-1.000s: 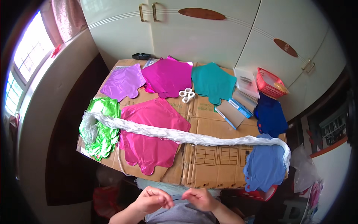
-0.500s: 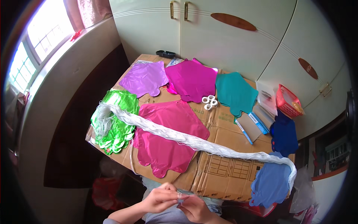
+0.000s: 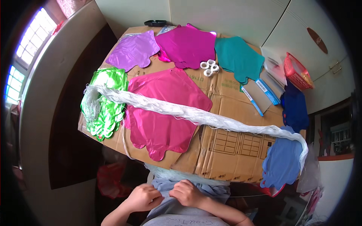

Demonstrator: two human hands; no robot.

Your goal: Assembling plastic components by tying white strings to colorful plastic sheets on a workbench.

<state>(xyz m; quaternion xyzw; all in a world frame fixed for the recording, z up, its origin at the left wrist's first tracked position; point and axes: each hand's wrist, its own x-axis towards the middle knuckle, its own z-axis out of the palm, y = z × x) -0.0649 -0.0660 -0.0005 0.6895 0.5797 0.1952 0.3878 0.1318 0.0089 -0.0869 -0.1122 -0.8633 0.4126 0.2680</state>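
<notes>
My two hands are close together over my lap, in front of the table's near edge. My left hand (image 3: 146,196) is closed, thumb and fingers pinched, and what they hold is too small to make out. A little to the right, my right hand (image 3: 186,193) is closed too, fingers curled in. A thin pale thread (image 3: 245,196) runs off rightward from behind my right wrist, seemingly from that hand. Across the table lies a long thick hank of white thread (image 3: 169,107), its looped left end on green foil sheets (image 3: 113,81) and its right end on blue ones (image 3: 281,162).
Flat cardboard (image 3: 230,165) covers the table. On it lie pink foil sheets (image 3: 162,132), purple (image 3: 132,49), magenta (image 3: 188,45) and teal (image 3: 239,58) ones, several white rings (image 3: 209,67), blue-and-white boxes (image 3: 267,92), and a red basket (image 3: 296,71). Cabinets stand behind.
My hands, which met at the fingertips around a small pale thing, are now apart. The view has tilted down, so the table sits higher in it. The sheets and hank stay put.
</notes>
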